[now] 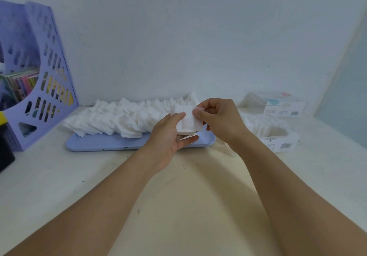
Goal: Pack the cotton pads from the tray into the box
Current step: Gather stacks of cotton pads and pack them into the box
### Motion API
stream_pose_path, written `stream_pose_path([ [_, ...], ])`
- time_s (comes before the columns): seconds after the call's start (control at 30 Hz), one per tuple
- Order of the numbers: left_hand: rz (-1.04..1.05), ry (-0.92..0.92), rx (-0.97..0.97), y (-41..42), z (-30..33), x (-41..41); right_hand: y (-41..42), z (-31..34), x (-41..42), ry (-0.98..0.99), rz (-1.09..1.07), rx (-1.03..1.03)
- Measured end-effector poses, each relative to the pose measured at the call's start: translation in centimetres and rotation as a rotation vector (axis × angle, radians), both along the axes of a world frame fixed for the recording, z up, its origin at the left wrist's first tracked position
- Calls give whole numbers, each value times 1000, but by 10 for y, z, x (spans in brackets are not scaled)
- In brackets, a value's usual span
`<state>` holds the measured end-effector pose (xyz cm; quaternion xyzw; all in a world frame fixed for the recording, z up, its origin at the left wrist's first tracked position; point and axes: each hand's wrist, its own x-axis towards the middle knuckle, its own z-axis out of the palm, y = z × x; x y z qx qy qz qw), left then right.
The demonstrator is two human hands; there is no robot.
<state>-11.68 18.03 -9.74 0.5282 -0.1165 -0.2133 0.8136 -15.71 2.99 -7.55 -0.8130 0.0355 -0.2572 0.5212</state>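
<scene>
A long heap of white square cotton pads (119,116) lies on a light blue tray (111,143) against the wall. Above the tray's right end, my left hand (168,138) holds a small stack of cotton pads (187,123) from below, thumb on its face. My right hand (218,118) pinches the stack's upper right edge between thumb and fingers. To the right stands an open white box (278,136) with pads in it, its oval opening showing.
A second white box (278,104) with a barcode stands behind the open one by the wall. A purple file holder (39,77) with books fills the far left, and a dark object (6,152) sits at the left edge. The table front is beige.
</scene>
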Motion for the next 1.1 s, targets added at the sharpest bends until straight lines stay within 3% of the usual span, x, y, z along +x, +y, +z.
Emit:
stream_pose_path([
  [0.2,17,-24,-7,-3,-1,-1,-1,4,-3,-48,20,57],
  [0.33,35,-28,-14,-3,-3,1,-4,13,-8,-44,253,257],
  [0.4,11,-25,-21,-2,-3,0,-2,14,-10,-25,313,245],
  [0.57,-43,0,-39,-3,-1,-3,3,10,-10,-17,210,160],
  [0.8,-26,-4,-27,-4,1,-4,5,18,-15,12,454,307],
  [1.1,-86,-67,-25,-5,-1,-5,7,10,-9,-8,147,213],
])
